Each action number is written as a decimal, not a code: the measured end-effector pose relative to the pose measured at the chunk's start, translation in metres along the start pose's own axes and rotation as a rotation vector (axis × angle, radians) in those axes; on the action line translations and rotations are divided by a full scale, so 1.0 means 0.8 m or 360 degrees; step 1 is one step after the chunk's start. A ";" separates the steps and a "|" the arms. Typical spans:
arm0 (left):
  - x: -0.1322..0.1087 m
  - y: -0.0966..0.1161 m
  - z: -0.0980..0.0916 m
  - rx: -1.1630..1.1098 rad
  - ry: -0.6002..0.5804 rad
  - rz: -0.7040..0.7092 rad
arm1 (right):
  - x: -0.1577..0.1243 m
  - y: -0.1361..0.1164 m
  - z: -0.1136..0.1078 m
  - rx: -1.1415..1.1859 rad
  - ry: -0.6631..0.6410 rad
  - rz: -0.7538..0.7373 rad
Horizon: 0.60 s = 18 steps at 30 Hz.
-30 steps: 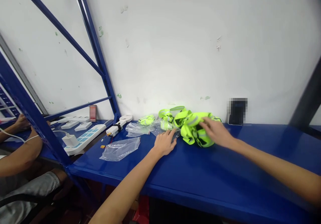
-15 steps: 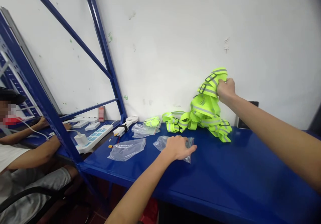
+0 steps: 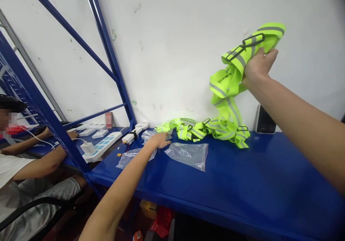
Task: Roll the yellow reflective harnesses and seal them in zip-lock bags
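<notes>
My right hand (image 3: 260, 66) is raised in front of the wall, closed around a bunch of neon-yellow reflective straps (image 3: 229, 84) with grey stripes and black buckles. From it the straps hang in a tangle, their lower ends lying on the blue table (image 3: 237, 183). My left hand (image 3: 161, 140) is over the table at a clear plastic bag (image 3: 148, 136) and the left end of the yellow straps. Its thumb sticks out, apart from the fingers, which are partly hidden. Just right of it lies a flat clear zip bag (image 3: 188, 155). Another clear bag (image 3: 129, 158) is partly behind my left forearm.
A white handheld fan (image 3: 134, 133) with exposed wires and a power strip (image 3: 104, 147) lie to the left. A dark tablet-like device (image 3: 265, 120) leans on the wall. Beyond the blue rack post (image 3: 54, 90) sits another person (image 3: 29, 169).
My right hand has lifted the straps higher and to the right, stretching the tangle upward. My left hand has moved left, off the zip bag, towards the bag and straps behind it.
</notes>
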State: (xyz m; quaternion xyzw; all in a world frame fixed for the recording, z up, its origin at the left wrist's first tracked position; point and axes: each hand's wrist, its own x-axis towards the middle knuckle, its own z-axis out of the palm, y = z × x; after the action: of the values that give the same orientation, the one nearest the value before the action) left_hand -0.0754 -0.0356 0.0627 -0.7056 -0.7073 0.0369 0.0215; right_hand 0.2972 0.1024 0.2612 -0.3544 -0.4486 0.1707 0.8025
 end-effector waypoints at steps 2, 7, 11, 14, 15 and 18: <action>-0.007 -0.006 0.012 -0.0024 -0.0078 0.0059 | -0.017 -0.008 -0.008 -0.0081 -0.0082 -0.0081; -0.031 -0.017 0.020 -0.0049 -0.0194 0.0166 | -0.076 -0.037 -0.045 -0.0297 -0.0204 -0.0403; -0.029 -0.016 0.020 -0.0128 -0.0200 0.0134 | -0.118 -0.040 -0.083 -0.0475 -0.0491 -0.0437; -0.019 -0.004 0.026 -0.0196 -0.0176 0.0051 | -0.149 -0.010 -0.109 -0.0729 -0.0918 -0.0455; -0.016 0.000 0.028 -0.0204 -0.0176 0.0042 | -0.160 0.006 -0.117 -0.0797 -0.1106 -0.0517; -0.015 0.003 0.033 -0.0247 -0.0181 0.0060 | -0.192 0.060 -0.139 -0.1007 -0.1525 -0.0621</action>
State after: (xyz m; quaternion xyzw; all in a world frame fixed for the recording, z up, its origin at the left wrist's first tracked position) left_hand -0.0749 -0.0485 0.0361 -0.7151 -0.6948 0.0223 -0.0740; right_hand 0.3096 -0.0015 0.0960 -0.3705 -0.8458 0.0193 0.3834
